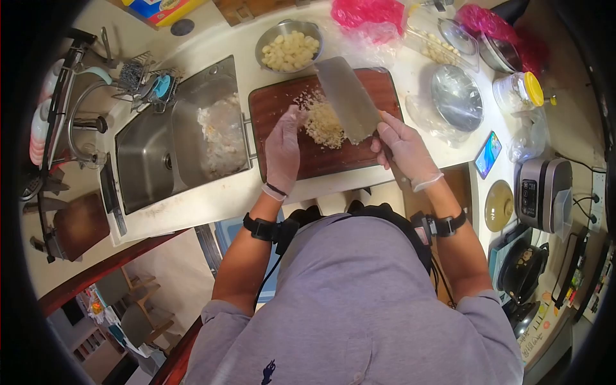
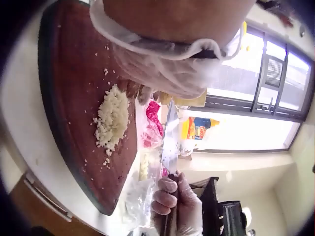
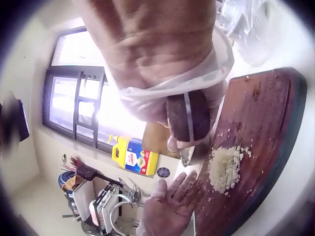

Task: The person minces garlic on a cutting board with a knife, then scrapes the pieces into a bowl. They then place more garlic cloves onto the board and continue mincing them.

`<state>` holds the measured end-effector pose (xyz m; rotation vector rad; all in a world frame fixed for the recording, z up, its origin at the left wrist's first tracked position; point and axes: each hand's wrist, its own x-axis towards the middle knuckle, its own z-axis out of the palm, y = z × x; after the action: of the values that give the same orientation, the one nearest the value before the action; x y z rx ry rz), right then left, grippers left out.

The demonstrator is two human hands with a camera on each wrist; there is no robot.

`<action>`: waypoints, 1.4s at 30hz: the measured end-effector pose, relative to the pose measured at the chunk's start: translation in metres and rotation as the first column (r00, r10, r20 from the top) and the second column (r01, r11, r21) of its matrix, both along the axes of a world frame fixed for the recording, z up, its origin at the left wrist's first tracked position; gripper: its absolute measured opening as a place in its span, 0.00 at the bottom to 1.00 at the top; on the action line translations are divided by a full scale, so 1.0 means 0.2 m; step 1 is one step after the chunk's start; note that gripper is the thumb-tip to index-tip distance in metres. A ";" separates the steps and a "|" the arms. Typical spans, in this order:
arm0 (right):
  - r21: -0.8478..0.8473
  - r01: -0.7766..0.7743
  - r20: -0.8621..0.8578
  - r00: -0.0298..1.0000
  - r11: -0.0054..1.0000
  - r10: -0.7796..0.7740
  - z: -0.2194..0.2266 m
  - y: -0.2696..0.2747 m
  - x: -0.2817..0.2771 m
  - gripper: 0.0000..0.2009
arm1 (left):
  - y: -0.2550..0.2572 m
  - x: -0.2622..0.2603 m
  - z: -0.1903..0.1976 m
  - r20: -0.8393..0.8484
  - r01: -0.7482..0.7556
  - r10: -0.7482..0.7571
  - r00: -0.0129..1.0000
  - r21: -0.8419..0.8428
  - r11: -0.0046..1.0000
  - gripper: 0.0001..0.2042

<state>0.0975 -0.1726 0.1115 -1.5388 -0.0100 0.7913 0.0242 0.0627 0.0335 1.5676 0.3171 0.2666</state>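
My gloved right hand grips the dark handle of a cleaver. Its broad blade is raised over the cutting board, and the left wrist view shows that blade edge-on. Under and beside the blade lies a heap of minced garlic, with bits scattered around it. On the heap's left side is my gloved left hand, fingertips close to the scattered bits. In the right wrist view this left hand has its fingers extended and holds nothing.
Behind the board stands a metal bowl of peeled cloves. The steel sink, with a wet white plastic bag, lies to the left. Rightward are a plastic-covered bowl, a phone and a yellow-lidded jar.
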 end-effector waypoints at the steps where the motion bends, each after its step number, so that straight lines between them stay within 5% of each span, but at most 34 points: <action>1: 0.003 -0.001 0.004 1.000 1.000 0.001 -0.02 0.03 0.01 0.21 | 0.01 0.01 0.01 -0.016 0.021 -0.025 1.000 -0.237 0.971 0.30; 2: 0.042 0.010 -0.033 0.999 0.999 -0.008 -0.03 0.06 0.02 0.22 | 0.01 0.01 0.02 -0.013 0.021 -0.024 1.000 -0.235 0.972 0.30; 4: 0.082 0.021 -0.072 0.997 0.996 -0.015 -0.06 0.11 0.02 0.22 | 0.02 0.02 0.09 -0.154 0.099 -0.324 0.933 -0.756 0.647 0.41; 5: 0.119 0.028 -0.095 0.995 0.992 -0.016 -0.07 0.13 0.01 0.23 | 0.02 0.02 0.10 -0.154 0.099 -0.322 0.934 -0.755 0.649 0.41; 7: 0.156 0.035 -0.117 0.993 0.987 -0.017 -0.09 0.16 0.01 0.23 | 0.01 0.03 0.11 -0.008 0.150 -0.440 0.898 -0.934 0.323 0.49; 13: 0.014 -0.091 -0.107 0.990 0.996 0.092 -0.06 0.10 -0.02 0.23 | 0.01 0.03 0.10 0.059 0.074 -0.344 0.937 -0.997 0.031 0.48; 17: -0.042 -0.125 -0.158 0.980 0.991 0.117 -0.04 -0.01 -0.06 0.22 | 0.00 0.03 0.04 0.029 0.042 -0.335 0.942 -0.999 0.033 0.48; 19: -0.058 -0.142 -0.203 0.971 0.988 0.127 0.00 -0.08 -0.08 0.22 | 0.02 0.04 -0.06 0.270 0.220 -0.225 0.936 -0.950 -0.224 0.43; 20: -0.117 -0.192 -0.214 0.963 0.974 0.164 0.05 -0.11 -0.09 0.21 | 0.02 0.05 -0.07 0.270 0.219 -0.225 0.936 -0.949 -0.225 0.43; 22: -0.178 -0.255 -0.237 0.948 0.950 0.210 0.09 -0.20 -0.10 0.20 | 0.01 0.08 0.01 -0.049 -0.034 -0.188 0.981 -0.996 0.078 0.41; 26: -0.251 -0.232 -0.177 0.966 0.940 0.191 0.10 -0.39 -0.08 0.19 | 0.03 0.09 0.04 -0.018 0.022 -0.186 0.982 -0.978 0.209 0.40; 28: -0.311 -0.188 -0.083 0.982 0.932 0.171 0.12 -0.38 -0.06 0.19 | 0.02 0.09 0.05 -0.050 0.093 -0.219 0.974 -0.799 0.594 0.35; 29: -0.368 -0.139 0.010 0.988 0.919 0.153 0.12 -0.37 -0.06 0.18 | 0.00 0.09 0.03 -0.049 0.097 -0.225 0.973 -0.799 0.594 0.35; 30: -0.482 -0.066 0.160 0.974 0.873 0.162 0.09 -0.33 -0.05 0.17 | -0.04 0.08 -0.01 -0.034 0.177 -0.213 0.976 -0.441 0.880 0.31; 31: -0.479 -0.061 0.162 0.974 0.876 0.157 0.03 -0.30 -0.03 0.17 | -0.07 0.08 -0.02 -0.011 0.210 -0.210 0.978 0.013 0.978 0.27; 32: -0.598 0.055 0.447 0.850 0.800 0.277 -0.04 -0.27 -0.01 0.16 | -0.08 0.08 -0.02 -0.009 0.214 -0.214 0.977 0.019 0.977 0.27; 33: -0.661 0.209 0.654 0.631 0.721 0.416 -0.09 -0.24 0.01 0.16 | -0.10 0.08 0.00 -0.028 0.216 -0.234 0.972 0.498 0.840 0.25; 34: -0.640 0.237 0.707 0.554 0.731 0.439 -0.13 -0.20 0.04 0.15 | -0.11 0.07 0.01 -0.053 0.168 -0.240 0.969 0.852 0.495 0.23; 38: -0.784 0.219 0.611 0.439 0.581 0.659 -0.21 -0.09 0.08 0.15 | -0.13 -0.01 -0.05 -0.112 0.157 -0.134 0.985 0.902 0.402 0.23; 40: -0.793 0.191 0.602 0.390 0.579 0.697 -0.24 -0.08 0.07 0.15 | -0.10 -0.06 -0.09 -0.058 0.105 -0.104 0.993 0.839 0.534 0.21; 42: -0.802 0.163 0.593 0.328 0.574 0.736 -0.23 -0.08 0.08 0.15 | -0.07 -0.09 -0.12 -0.028 0.054 -0.055 0.998 0.835 0.548 0.20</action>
<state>0.1131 -0.1883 0.0658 -2.7512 -1.0310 0.0328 0.0069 0.0480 0.0091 2.5438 0.1230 0.4065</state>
